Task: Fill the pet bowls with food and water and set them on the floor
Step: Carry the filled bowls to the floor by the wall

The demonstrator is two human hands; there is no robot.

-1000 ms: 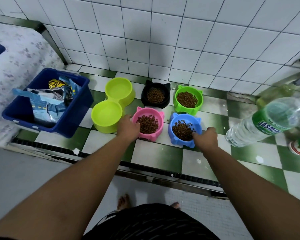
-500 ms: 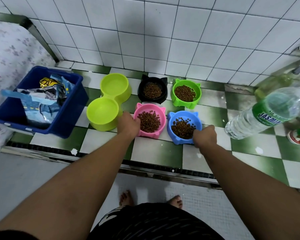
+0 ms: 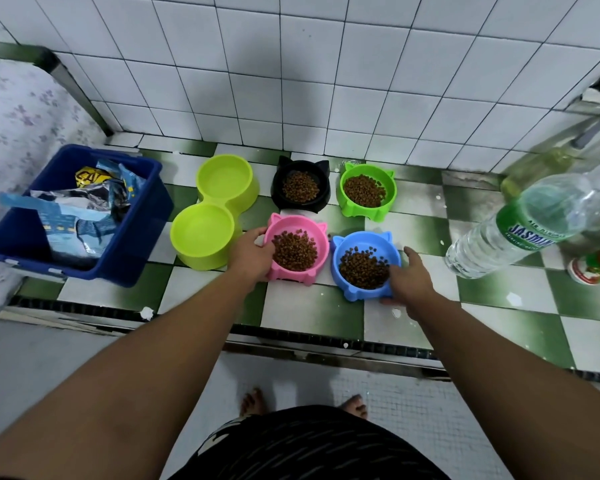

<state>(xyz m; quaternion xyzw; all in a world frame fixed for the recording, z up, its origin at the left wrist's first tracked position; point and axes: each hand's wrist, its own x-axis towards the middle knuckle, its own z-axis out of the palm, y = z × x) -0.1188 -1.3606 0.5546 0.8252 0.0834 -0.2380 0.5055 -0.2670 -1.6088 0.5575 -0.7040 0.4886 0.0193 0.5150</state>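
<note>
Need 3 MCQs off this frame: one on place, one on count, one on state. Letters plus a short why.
1. Which bowl stands directly behind the pink bowl, farther from the person?
A) green bowl
B) black bowl
C) blue bowl

2. How many bowls hold kibble?
A) two
B) three
C) four

3. What is the left hand doing?
A) gripping the pink bowl's rim
B) lying flat on the tiles
C) holding the bottle

Key:
1 B: the black bowl sits just beyond the pink one.
2 C: the pink, black, green and blue bowls hold kibble; the lime double bowl shows none.
3 A: its thumb hooks over the rim.
</note>
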